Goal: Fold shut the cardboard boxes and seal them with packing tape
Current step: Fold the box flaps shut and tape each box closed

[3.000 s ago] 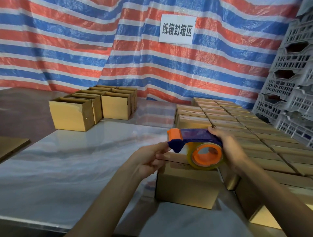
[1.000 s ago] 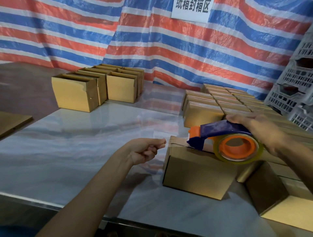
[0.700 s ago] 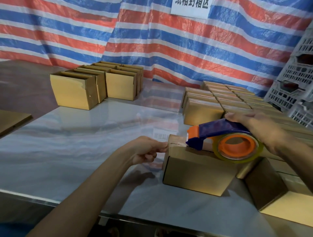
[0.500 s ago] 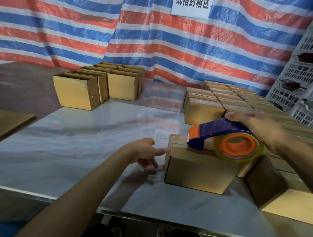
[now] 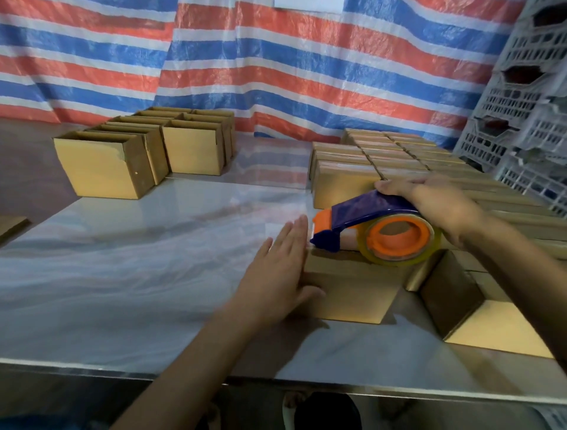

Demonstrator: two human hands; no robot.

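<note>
I see box (image 5: 352, 294) near tabletop (image 5: 138, 276) front edge. Left hand (image 5: 276, 270), fingers straight, presses box's left face. Right hand (image 5: 435, 205) clamps tape dispenser (image 5: 368, 211) atop box. Other boxes (image 5: 399, 159) crowd box's right; tabletop stretches left.

No text, label or number can be read. Only the blank lower edge of a white sign (image 5: 308, 3) shows, at the top of the striped tarp (image 5: 276, 76); no writing shows on it.

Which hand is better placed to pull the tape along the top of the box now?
Right, probably. The right hand grips the dispenser, which rests on the box top. The left hand lies flat against the box's left side.
</note>
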